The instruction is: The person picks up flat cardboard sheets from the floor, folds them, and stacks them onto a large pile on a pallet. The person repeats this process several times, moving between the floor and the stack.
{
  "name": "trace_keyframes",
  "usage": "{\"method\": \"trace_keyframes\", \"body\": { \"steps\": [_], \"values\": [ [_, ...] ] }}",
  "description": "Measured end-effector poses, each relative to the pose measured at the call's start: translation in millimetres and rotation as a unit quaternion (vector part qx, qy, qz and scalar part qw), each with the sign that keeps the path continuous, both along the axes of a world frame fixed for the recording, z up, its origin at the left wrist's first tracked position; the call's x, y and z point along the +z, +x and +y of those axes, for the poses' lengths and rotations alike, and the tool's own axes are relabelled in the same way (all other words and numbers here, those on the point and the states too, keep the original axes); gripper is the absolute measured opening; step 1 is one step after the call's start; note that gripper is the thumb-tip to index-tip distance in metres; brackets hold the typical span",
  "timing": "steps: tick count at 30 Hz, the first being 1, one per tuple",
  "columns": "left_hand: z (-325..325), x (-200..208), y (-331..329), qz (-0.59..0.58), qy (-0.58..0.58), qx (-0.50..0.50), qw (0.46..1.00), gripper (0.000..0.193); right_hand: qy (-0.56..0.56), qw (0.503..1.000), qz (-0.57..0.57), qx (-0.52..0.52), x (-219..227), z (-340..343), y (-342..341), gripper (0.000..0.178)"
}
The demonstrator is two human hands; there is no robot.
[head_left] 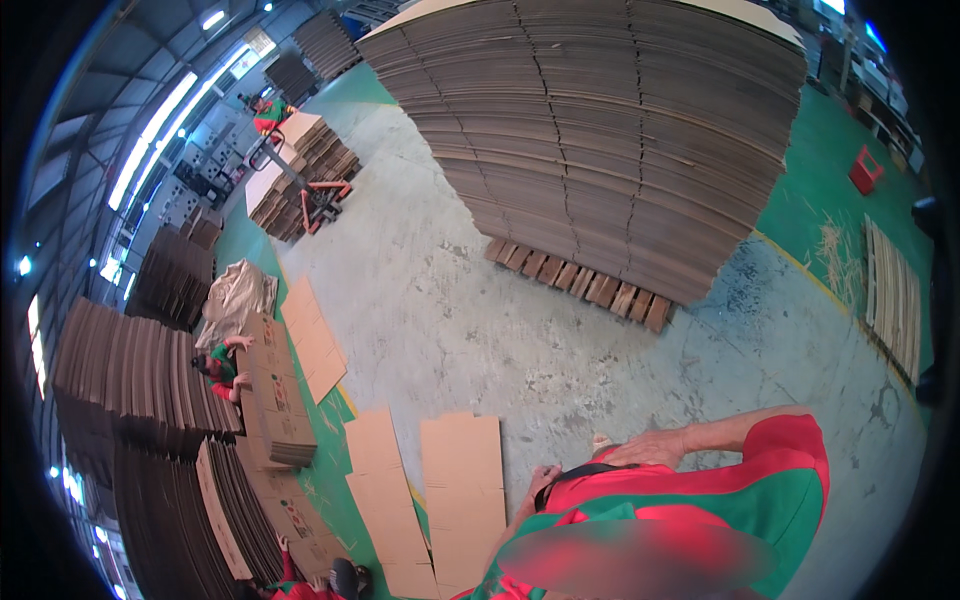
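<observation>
Wearer's own hands are out of frame, so cannot tell whether they are wide, narrow or holding anything. Nearest the lower edge is a co-worker in a red and green shirt (740,480), bent over and seen from above. One co-worker hand (628,452) rests at the waist. The other co-worker hand (546,480) is just beside the right edge of the flat brown cardboard sheets (462,490), fingers loosely curled; cannot tell if it touches them. The sheets lie in two overlapping rows on the grey concrete floor (520,340), running down to the bottom edge.

Behind is a tall stack of brown corrugated cardboard (620,130) on a wooden pallet (580,280). At left, a second person (218,368) leans on a low pile of printed flat boxes (275,400), with dark upright board bundles (130,370) beside it. A third person (340,578) is at the bottom edge. At far left, a red pallet jack (318,200) sits at a smaller cardboard stack (300,160). At right are a red plastic crate (865,168) and pale wooden slats (893,295) on green floor.
</observation>
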State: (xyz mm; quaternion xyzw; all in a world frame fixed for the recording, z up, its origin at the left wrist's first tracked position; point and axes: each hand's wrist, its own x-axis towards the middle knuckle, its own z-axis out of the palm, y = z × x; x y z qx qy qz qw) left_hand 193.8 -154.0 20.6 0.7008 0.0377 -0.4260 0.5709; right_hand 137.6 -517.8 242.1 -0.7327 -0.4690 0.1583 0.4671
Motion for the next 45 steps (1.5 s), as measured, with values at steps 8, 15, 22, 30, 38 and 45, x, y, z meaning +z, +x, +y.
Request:
{"method": "trace_keyframes", "body": {
  "steps": [8, 15, 22, 30, 38, 45],
  "values": [
    [-7, 20, 6, 0.054, 0.029, -0.038, 0.997, 0.052, 0.004, 1.0, -0.018, 0.0, -15, -2, -2, 0.076],
    [-13, 26, 6, 0.014, 0.014, -0.024, 1.0, 0.048, -0.005, 1.0, 0.002, -0.005, -14, -6, 1, 0.076],
    [-13, 7, 7, 0.052, 0.005, 0.02, 0.998, 0.048, 0.022, 1.0, -0.02, -0.01, -12, -9, 5, 0.072],
    [-9, -49, 9, 0.01, 0.103, -0.06, 0.993, 0.071, 0.019, 1.0, 0.005, -0.009, -16, -17, 7, 0.075],
    [-28, 2, 4, -0.005, 0.187, -0.071, 0.98, 0.074, -0.065, 0.997, 0.026, -0.015, -12, -22, 4, 0.073],
    [-32, 16, 1, -0.02, 0.245, -0.082, 0.966, 0.079, -0.121, 0.991, 0.063, -0.015, -8, -18, 6, 0.07]
  ]
}}
